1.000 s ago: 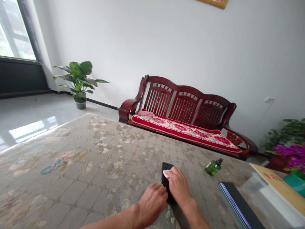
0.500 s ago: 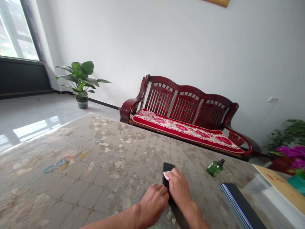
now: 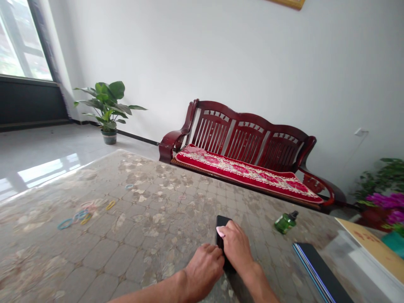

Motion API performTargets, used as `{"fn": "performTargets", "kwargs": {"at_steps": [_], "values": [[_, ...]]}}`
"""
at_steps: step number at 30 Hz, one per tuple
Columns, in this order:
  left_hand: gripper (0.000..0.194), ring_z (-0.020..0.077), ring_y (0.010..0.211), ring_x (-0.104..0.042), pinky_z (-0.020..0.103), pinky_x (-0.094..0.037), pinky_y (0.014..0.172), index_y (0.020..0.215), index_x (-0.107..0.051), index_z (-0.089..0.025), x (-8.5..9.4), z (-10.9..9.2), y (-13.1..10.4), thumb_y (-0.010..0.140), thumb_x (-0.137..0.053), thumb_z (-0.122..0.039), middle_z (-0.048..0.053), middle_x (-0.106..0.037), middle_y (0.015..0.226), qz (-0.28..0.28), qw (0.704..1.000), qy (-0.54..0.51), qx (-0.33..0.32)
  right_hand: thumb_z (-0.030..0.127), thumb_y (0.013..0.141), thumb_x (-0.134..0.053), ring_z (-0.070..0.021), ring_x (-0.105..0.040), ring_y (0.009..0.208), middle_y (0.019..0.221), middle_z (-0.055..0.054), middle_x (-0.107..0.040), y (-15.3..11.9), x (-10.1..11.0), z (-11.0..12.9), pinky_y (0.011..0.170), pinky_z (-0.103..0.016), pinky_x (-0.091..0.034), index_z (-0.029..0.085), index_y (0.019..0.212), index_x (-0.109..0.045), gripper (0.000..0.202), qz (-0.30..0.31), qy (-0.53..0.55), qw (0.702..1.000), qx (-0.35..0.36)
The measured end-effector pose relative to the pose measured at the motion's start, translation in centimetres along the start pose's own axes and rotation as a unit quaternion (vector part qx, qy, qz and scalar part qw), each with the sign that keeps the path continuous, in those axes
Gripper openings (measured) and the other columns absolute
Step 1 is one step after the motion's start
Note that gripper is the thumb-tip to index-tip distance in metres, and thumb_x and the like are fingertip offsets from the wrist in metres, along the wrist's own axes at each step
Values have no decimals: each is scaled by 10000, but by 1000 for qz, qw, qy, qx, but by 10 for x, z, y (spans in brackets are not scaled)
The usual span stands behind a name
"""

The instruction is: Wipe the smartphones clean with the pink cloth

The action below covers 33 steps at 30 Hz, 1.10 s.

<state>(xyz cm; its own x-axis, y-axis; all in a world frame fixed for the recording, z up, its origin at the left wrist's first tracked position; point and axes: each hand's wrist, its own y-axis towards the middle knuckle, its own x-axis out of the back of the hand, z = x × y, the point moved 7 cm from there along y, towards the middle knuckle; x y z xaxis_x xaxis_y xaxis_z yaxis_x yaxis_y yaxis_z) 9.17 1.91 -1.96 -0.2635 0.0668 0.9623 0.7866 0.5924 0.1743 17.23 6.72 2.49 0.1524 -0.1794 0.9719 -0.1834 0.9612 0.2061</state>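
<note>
A flat black object shaped like a phone lies on the patterned tablecloth, its long side pointing away from me. My left hand is closed at its near left edge and grips it there. Over its right side bends my right hand, fingers closed on a small pale pink cloth pressed against the black surface. Much of the object's near part is covered by both hands.
A green bottle stands right of my hands, near a dark stack of thin items and a tan-topped box. Several coloured bands lie on the left. Behind the table are a red wooden bench and a potted plant.
Almost nothing differs. Both hands keep nearly the same place on the black object, and the pink cloth stays under the right fingers.
</note>
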Motion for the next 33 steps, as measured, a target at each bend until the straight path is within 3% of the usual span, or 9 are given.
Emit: {"fn": "performTargets", "kwargs": {"at_steps": [9, 18, 27, 33], "values": [[62, 231, 882, -625, 353, -508, 795, 913, -624, -154, 6, -2, -1, 907, -610, -214, 57, -657, 921, -15, 1000, 7, -9, 130, 947, -430, -160, -565, 910, 929, -33, -645, 34, 0, -16, 789, -251, -348, 272, 973, -733, 336, 1, -29, 999, -42], [75, 216, 892, -615, 335, -498, 819, 905, -629, -154, 5, -2, -1, 910, -611, -227, 68, -652, 916, -11, 1000, 11, -12, 120, 941, -403, -170, -561, 919, 921, -35, -637, -14, 5, -14, 803, -253, -361, 278, 1003, -727, 366, 10, 2, 1000, -24], [65, 220, 875, -623, 335, -503, 792, 889, -622, -153, 9, -3, -1, 908, -615, -215, 58, -651, 911, -14, 1000, 17, -12, 154, 961, -396, -168, -570, 943, 972, -43, -654, 12, 4, -33, 823, -247, -367, 274, 1072, -725, 368, 14, -21, 997, -72], [63, 227, 899, -620, 348, -499, 808, 892, -628, -156, 8, -3, -2, 906, -606, -213, 75, -650, 931, -14, 1000, 13, -18, 135, 943, -380, -169, -584, 925, 943, -49, -647, -17, 4, -27, 815, -247, -377, 267, 1059, -724, 386, 18, 1, 998, -55]]}}
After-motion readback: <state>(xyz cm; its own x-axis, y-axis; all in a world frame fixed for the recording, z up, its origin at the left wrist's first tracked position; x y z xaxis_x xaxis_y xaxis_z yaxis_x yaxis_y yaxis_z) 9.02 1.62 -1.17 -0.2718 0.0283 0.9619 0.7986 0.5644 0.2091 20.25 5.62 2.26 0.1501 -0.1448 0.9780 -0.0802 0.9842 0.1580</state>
